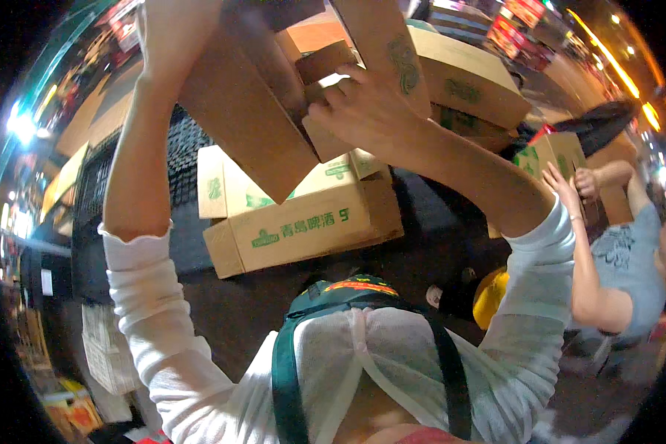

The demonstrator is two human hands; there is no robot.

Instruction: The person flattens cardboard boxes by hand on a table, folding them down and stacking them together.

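Observation:
A raised, tilted cardboard box (244, 116) with loose flaps hangs in front of me. My right hand (361, 108) grips it at the opening, fingers curled around an inner flap (327, 141). Against the box's upper left side is my left hand (180, 33); its fingers are blurred or cut off by the top edge. Below the raised box lies another cardboard carton (305, 227) with green printing and folded flaps.
More printed cartons (466, 77) are stacked at the upper right. Black mesh-like material (186, 155) lies behind the left arm. To the right, a seated person (627, 266) handles a carton (560, 150). White crates (108, 349) stand at the lower left.

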